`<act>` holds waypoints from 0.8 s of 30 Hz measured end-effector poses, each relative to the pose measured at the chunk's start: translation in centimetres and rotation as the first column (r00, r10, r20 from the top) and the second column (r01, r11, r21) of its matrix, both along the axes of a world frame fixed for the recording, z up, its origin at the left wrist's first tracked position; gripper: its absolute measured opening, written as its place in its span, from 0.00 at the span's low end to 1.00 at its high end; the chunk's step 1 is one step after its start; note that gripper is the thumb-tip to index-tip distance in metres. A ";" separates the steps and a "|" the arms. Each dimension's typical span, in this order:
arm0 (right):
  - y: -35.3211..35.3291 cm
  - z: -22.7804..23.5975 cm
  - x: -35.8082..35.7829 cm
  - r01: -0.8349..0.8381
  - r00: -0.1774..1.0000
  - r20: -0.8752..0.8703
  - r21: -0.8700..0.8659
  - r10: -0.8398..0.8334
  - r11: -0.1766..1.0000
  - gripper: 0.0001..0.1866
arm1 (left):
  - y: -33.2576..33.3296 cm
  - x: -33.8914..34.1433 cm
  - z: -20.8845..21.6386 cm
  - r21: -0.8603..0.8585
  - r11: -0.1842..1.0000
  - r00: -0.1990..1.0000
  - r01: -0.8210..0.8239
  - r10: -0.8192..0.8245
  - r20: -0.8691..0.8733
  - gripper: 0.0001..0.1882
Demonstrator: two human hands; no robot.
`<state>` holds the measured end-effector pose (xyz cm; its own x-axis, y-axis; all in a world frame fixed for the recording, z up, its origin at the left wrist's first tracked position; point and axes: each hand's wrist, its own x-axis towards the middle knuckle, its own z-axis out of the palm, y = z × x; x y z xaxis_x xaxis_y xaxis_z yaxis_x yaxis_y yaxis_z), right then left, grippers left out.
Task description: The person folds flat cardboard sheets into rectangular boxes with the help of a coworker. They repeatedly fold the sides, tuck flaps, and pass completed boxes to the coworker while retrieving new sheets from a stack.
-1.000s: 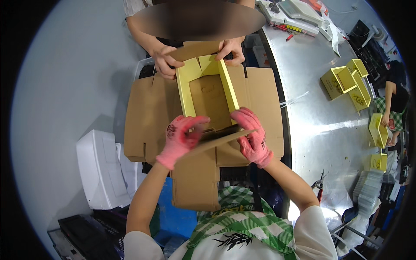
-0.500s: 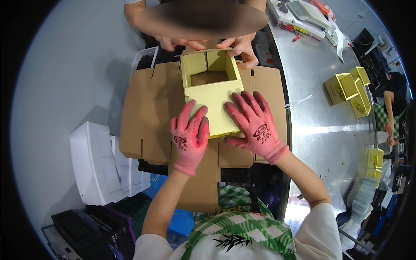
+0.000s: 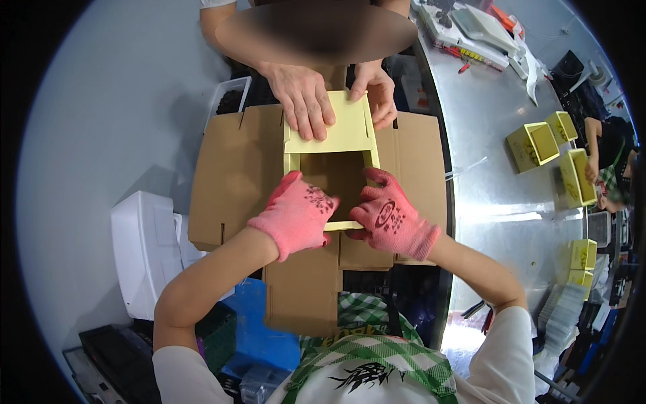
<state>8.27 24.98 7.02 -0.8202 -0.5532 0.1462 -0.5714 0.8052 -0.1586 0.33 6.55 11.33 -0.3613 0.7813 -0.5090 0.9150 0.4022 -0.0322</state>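
A pale yellow cardboard box [image 3: 330, 135] lies in the middle. Its far half is covered by a panel, while its near half is open and shows a brown inside. My left hand [image 3: 299, 212], in a pink glove, has its fingers curled over the near left wall. On the near right corner, my right hand [image 3: 390, 219], gloved alike, grips the wall with its thumb and bent fingers. Across from me, a person's bare hand [image 3: 303, 101] presses flat on the covered part, and the other bare hand [image 3: 374, 94] holds the far right edge.
Flattened brown cardboard [image 3: 235, 182] lies beneath the box. At right, a metal table [image 3: 494, 229] carries several yellow boxes [image 3: 531, 147], a scale [image 3: 471, 34] and stacked clear plastic trays [image 3: 562, 310]. Another person's arm [image 3: 592, 151] reaches to one box there. White foam containers [image 3: 145, 256] stand at left.
Before, my hands lay on a closed near panel and the opening was at the far end. Now the far end is covered, the near end is open, and my fingers grip its walls.
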 end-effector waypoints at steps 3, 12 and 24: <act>0.1 -1.0 0.5 0.018 0.999 -0.036 -0.123 -0.022 0.992 0.16 | 4.1 -0.8 0.6 -0.285 0.929 0.972 0.234 -0.216 0.093 0.31; 1.1 -9.1 3.8 0.458 0.889 0.305 -0.616 -0.342 0.641 0.48 | 5.2 -3.7 -5.7 -0.185 0.980 0.459 0.072 0.132 0.879 0.51; -0.7 -10.0 2.4 0.636 0.769 0.316 -0.456 -0.555 0.622 0.47 | 7.2 -5.0 -6.5 -0.247 0.968 0.187 0.042 0.235 0.954 0.53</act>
<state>10.72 24.30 -2.96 -0.9747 0.1921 0.1146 0.0640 0.7304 -0.6800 -4.72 13.78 4.85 0.4651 0.6271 -0.6248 0.2198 0.6019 0.7677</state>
